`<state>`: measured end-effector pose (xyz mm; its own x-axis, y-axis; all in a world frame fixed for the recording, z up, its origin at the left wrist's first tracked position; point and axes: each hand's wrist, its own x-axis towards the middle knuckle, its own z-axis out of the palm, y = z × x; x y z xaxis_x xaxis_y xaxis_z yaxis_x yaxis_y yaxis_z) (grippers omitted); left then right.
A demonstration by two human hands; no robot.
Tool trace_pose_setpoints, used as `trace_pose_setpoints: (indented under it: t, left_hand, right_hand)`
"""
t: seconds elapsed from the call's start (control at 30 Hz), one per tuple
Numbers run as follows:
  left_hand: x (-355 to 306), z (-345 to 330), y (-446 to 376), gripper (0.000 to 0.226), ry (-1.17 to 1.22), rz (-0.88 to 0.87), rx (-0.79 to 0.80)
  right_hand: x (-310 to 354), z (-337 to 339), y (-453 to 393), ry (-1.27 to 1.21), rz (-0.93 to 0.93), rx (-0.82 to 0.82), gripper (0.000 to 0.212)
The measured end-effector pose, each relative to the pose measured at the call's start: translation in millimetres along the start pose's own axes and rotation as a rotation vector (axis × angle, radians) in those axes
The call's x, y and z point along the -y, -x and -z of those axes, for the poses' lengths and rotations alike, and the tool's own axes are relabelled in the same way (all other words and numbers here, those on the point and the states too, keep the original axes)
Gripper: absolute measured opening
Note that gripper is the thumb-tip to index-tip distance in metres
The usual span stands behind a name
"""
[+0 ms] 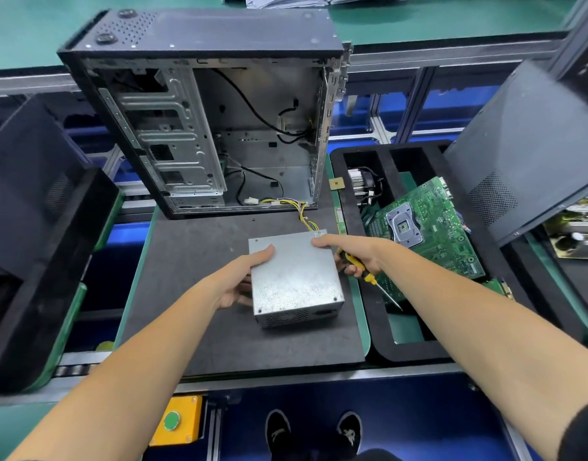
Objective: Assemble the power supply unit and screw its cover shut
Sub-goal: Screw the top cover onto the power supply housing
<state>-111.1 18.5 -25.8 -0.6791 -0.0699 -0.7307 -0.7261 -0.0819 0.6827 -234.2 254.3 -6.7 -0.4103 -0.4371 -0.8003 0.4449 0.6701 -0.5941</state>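
Your left hand (239,277) grips the PSU (294,277) by its left side, thumb on top. PSU sits on the mat (193,294), before the open case (212,128). Right hand (356,251): forefinger straight on PSU's far corner, other fingers curled round a screwdriver (366,274).

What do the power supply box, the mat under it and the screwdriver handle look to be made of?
Power supply box: bare sheet metal, probably galvanised steel, dull grey and mottled.
Mat: dark foam or rubber, matte, no glare.
Screwdriver in the right hand: handle looks like glossy yellow and black plastic.
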Motion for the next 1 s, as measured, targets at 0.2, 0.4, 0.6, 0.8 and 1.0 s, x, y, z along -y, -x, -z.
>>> trace_pose_setpoints:
  t: [0.2, 0.4, 0.6, 0.8, 1.0]
  left_hand:
    - [1, -2, 2, 0.073, -0.038, -0.028, -0.022]
    - [-5, -8, 5, 0.109, -0.305, -0.094, -0.259]
    - [-5, -19, 3, 0.097, -0.323, -0.085, -0.276]
    - [-7, -28, -1, 0.096, -0.191, -0.076, -0.334]
    - [-9, -28, -5, 0.097, -0.214, -0.071, -0.375]
  right_hand:
    - [1, 0, -2, 0.024, 0.035, 0.009, 0.046]
    - [2, 0, -2, 0.073, 0.067, 0.001, 0.048]
    - [5, -2, 2, 0.108, 0.081, -0.03, 0.049]
    - [10, -4, 3, 0.121, 0.045, -0.044, 0.049]
    - [12, -7, 4, 0.124, 0.046, -0.033, 0.049]
